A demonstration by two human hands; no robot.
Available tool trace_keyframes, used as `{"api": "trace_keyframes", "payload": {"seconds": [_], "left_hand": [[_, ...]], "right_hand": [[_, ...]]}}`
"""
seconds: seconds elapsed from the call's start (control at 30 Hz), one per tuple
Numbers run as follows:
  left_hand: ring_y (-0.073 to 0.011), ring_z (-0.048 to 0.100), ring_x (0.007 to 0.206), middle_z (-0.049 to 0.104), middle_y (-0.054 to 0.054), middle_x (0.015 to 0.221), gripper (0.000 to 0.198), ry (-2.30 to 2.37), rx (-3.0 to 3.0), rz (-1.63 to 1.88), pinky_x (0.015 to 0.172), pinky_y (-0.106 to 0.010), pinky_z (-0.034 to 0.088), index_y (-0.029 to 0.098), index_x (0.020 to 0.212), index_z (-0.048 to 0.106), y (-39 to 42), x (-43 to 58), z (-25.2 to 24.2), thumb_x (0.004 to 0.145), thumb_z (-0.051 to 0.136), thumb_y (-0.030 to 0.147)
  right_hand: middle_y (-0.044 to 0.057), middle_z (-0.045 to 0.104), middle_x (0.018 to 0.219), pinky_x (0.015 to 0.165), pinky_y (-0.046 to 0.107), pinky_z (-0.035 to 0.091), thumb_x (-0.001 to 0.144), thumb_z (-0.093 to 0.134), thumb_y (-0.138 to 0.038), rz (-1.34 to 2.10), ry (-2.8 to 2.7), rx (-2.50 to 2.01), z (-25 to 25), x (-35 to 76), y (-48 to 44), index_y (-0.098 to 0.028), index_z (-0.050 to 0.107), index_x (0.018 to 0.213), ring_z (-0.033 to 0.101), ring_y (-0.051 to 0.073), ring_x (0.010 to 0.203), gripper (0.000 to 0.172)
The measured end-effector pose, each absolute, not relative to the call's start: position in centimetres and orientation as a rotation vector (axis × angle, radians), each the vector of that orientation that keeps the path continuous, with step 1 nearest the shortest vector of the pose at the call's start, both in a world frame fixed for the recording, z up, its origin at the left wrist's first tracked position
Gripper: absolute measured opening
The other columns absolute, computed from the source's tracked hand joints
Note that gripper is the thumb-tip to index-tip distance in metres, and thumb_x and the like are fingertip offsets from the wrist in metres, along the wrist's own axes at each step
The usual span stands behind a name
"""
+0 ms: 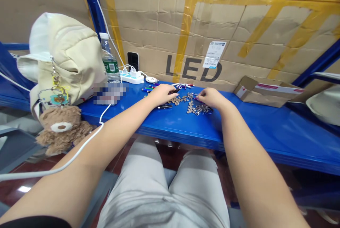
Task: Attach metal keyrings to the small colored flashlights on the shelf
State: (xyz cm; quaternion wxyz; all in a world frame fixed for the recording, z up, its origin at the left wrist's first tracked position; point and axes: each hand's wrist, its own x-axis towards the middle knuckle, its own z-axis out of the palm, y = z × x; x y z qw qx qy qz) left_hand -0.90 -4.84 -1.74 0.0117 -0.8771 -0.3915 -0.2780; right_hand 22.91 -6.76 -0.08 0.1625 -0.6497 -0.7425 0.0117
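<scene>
My left hand (pixel 164 94) is closed around a small dark tube with a silver end (pixel 178 89), just above the blue shelf (pixel 183 123). Opposite it, my right hand (pixel 211 98) has its fingers pinched together at the edge of the small metal parts; what they hold is too small to make out. Between the hands lie many small round metal discs (pixel 183 99). A heap of silver clips (pixel 203 109) sits just below my right hand. One black pen-like tube (pixel 165 107) rests in front of my left hand, and several coloured tubes (pixel 148 89) lie behind it.
A cream backpack (pixel 71 51) with a teddy bear charm (pixel 62 125) stands at the left. Near it are a water bottle (pixel 111 67), a white power strip (pixel 131 77) and a white cable (pixel 79 153) crossing my left forearm. An open cardboard box (pixel 268 93) sits at right.
</scene>
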Motion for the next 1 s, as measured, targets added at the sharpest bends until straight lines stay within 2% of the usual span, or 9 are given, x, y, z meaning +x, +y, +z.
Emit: {"api": "trace_keyframes", "payload": {"seconds": [0.2, 0.33, 0.47, 0.63, 0.83, 1.0], "left_hand": [[-0.0136, 0.043, 0.059, 0.049, 0.001, 0.061, 0.029, -1.265, -2.865, -1.127, 0.058, -0.027, 0.031, 0.017, 0.067, 0.053, -5.9, -0.1, -1.5, 0.087, 0.049, 0.037], [-0.0136, 0.047, 0.063, 0.053, 0.001, 0.064, 0.024, -1.256, -2.958, -1.297, 0.061, -0.027, 0.035, 0.016, 0.07, 0.056, -5.8, 0.1, -1.5, 0.084, 0.052, 0.034], [-0.0144, 0.05, 0.064, 0.057, 0.0, 0.065, 0.022, -1.344, -3.007, -1.366, 0.062, -0.027, 0.038, 0.015, 0.072, 0.059, -5.3, 0.0, -1.7, 0.081, 0.056, 0.034], [-0.0147, 0.052, 0.063, 0.059, -0.002, 0.064, 0.023, -1.451, -3.005, -1.419, 0.06, -0.027, 0.039, 0.015, 0.069, 0.059, -4.9, -0.2, -1.9, 0.081, 0.056, 0.034], [-0.0129, 0.048, 0.058, 0.053, 0.001, 0.059, 0.029, -1.419, -3.018, -1.358, 0.056, -0.026, 0.035, 0.017, 0.061, 0.051, -5.0, -0.3, -1.9, 0.08, 0.055, 0.038], [-0.0122, 0.045, 0.058, 0.05, 0.002, 0.058, 0.028, -1.388, -2.947, -1.239, 0.055, -0.026, 0.034, 0.016, 0.059, 0.049, -5.2, -0.4, -1.8, 0.079, 0.054, 0.036]], "right_hand": [[0.007, 0.062, 0.085, 0.076, 0.029, 0.043, 0.079, 0.055, -0.026, -0.074, -2.218, -1.202, 0.2, 20.1, -8.4, -0.017, 0.062, 0.076, 0.057, 0.019, 0.082, 0.012], [0.009, 0.06, 0.088, 0.081, 0.032, 0.041, 0.08, 0.053, -0.022, -0.187, -2.335, -1.032, -0.3, 18.6, -8.6, -0.016, 0.061, 0.079, 0.055, 0.02, 0.085, 0.01], [0.011, 0.061, 0.094, 0.083, 0.033, 0.04, 0.082, 0.052, -0.024, -0.364, -2.363, -1.099, -0.5, 18.1, -8.9, -0.016, 0.061, 0.084, 0.055, 0.023, 0.091, 0.012], [0.013, 0.064, 0.103, 0.078, 0.033, 0.042, 0.087, 0.051, -0.034, -0.406, -2.303, -1.308, -0.5, 18.0, -9.2, -0.015, 0.056, 0.105, 0.057, 0.025, 0.093, 0.026], [0.014, 0.068, 0.1, 0.068, 0.032, 0.043, 0.096, 0.032, -0.037, -0.358, -2.467, -1.559, -0.7, 17.7, -9.3, -0.017, 0.053, 0.108, 0.063, 0.026, 0.083, 0.031], [0.017, 0.069, 0.096, 0.071, 0.035, 0.045, 0.096, 0.028, -0.037, -0.488, -2.494, -1.688, -0.9, 17.0, -9.8, -0.014, 0.054, 0.108, 0.066, 0.027, 0.082, 0.037]]}}
